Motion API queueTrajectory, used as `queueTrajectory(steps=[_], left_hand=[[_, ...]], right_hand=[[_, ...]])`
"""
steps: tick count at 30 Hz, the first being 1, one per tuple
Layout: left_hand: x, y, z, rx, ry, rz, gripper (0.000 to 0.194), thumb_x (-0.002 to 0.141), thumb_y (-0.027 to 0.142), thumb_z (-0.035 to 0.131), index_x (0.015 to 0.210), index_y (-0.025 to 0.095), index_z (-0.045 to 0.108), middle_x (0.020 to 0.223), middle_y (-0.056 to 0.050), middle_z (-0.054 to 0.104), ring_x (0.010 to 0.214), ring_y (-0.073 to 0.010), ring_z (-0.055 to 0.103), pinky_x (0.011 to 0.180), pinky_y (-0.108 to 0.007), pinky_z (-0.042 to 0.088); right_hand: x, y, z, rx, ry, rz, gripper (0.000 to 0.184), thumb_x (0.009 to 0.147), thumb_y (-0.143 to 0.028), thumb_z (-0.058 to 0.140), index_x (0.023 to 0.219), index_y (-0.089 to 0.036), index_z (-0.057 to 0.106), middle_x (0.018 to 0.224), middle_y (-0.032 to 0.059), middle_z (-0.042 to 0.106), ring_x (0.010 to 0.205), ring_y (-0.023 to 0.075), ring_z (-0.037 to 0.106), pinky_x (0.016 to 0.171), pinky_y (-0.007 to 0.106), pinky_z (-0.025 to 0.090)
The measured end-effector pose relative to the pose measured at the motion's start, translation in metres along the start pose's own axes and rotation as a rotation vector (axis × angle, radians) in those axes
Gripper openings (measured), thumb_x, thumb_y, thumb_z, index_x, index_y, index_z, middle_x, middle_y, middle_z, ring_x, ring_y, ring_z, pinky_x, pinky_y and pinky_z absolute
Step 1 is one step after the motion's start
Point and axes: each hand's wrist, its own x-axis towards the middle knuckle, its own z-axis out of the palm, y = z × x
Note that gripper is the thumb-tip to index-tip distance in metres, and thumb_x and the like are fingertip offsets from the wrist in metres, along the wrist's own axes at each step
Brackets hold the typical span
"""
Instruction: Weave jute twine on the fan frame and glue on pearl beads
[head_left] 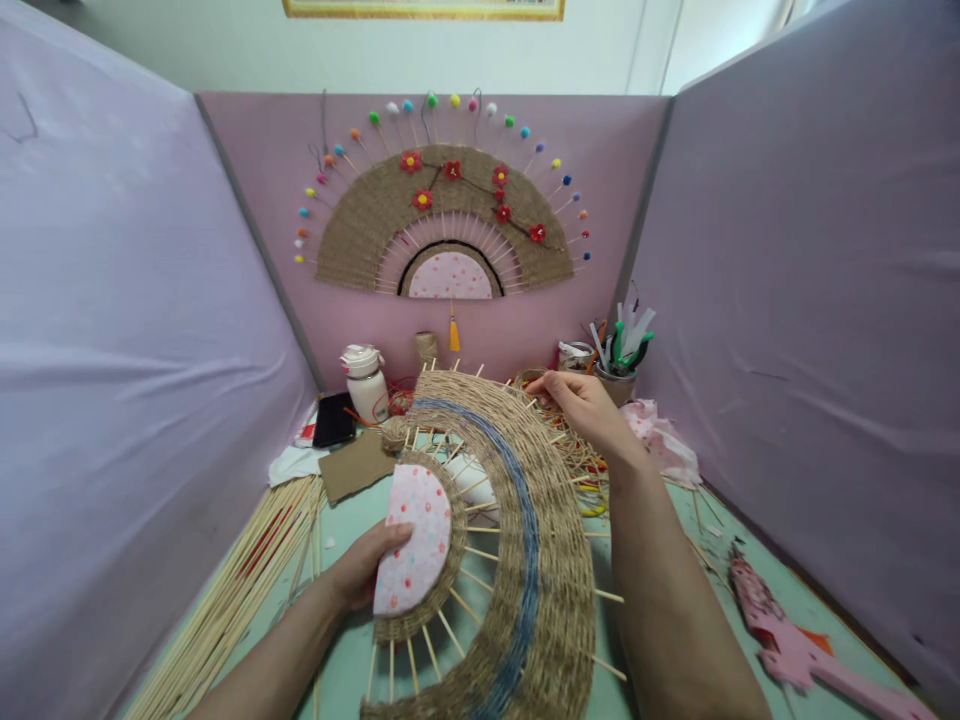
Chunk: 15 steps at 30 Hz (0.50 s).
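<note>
Fan (555,540), long axis pointing away, has left hand (364,567) grasping its pink centre (425,508), and right hand (581,405) nearer its outer rim (587,580), finger grip I cannot tell

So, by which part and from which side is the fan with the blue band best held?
I would hold the fan by its spotted panel, coming from the left, thumb on top, as the left hand does. The panel looks broad and flat, its straight edge facing left; thin sticks poke out along the outer curve and might bend.
</note>
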Motion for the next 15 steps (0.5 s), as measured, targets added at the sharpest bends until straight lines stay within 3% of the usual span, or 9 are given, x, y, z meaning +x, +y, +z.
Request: queueTrajectory(steps=[4,8,12,15], left_hand=[[0.001,0.0,0.003,0.013,0.055,0.008,0.037,0.065,0.03,0.074,0.094,0.006,0.068,0.079,-0.015,0.073,0.063,-0.0207,0.067,0.061,-0.029,0.051],[-0.003,0.006,0.009,0.002,0.037,0.05,0.035,0.066,0.03,0.074,0.092,0.007,0.067,0.078,-0.014,0.073,0.064,-0.021,0.068,0.062,-0.029,0.052],[-0.017,0.01,0.012,-0.003,0.097,0.099,0.029,0.067,0.031,0.074,0.087,0.01,0.067,0.074,-0.011,0.073,0.062,-0.0205,0.068,0.06,-0.029,0.054],[-0.028,0.005,0.009,-0.019,0.178,0.108,0.031,0.065,0.032,0.075,0.085,0.01,0.067,0.076,-0.012,0.073,0.061,-0.021,0.068,0.059,-0.03,0.054]], right_hand=[[-0.001,0.0,0.0,0.068,-0.078,0.033,0.055,0.084,-0.061,0.043,0.077,-0.013,0.07,0.062,0.0022,0.054,0.057,0.0132,0.047,0.053,0.025,0.035],[-0.001,0.001,0.001,0.093,-0.084,0.058,0.059,0.084,-0.063,0.04,0.08,-0.012,0.069,0.061,0.0017,0.053,0.054,0.0123,0.044,0.05,0.025,0.033],[0.001,0.001,0.007,0.098,-0.117,0.048,0.057,0.084,-0.063,0.04,0.083,-0.013,0.069,0.069,0.0052,0.06,0.062,0.0151,0.051,0.056,0.026,0.039],[0.0,-0.005,0.016,0.096,-0.217,0.021,0.054,0.085,-0.061,0.041,0.078,-0.015,0.068,0.072,0.0051,0.062,0.066,0.016,0.053,0.059,0.027,0.04]])
